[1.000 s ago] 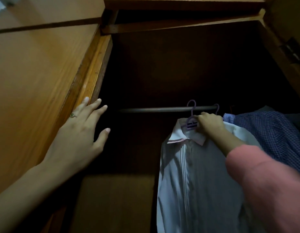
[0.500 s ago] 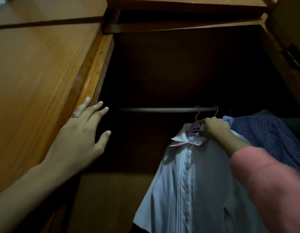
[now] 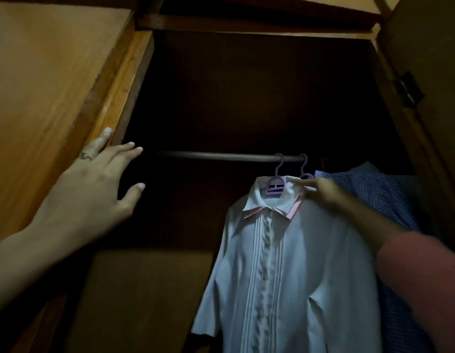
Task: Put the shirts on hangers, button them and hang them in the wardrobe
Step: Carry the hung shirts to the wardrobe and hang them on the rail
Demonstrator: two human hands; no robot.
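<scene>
White shirt [image 3: 285, 263] on rail [image 3: 221, 156] | right hand [image 3: 320, 191] at collar

Left of the white shirt [image 3: 285, 263] the rail [image 3: 221, 156] runs bare to the wardrobe's door frame [image 3: 124, 80], dark open room beneath it; right of that shirt a blue checked shirt [image 3: 374, 189] crowds the rail, hangers touching

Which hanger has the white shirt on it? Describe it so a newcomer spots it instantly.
Find the metal rail across the dark wardrobe; two purple hooks sit near its right end. The white shirt's hanger is the left one, showing inside the pink-edged collar. The right hanger carries the blue checked shirt.
</scene>
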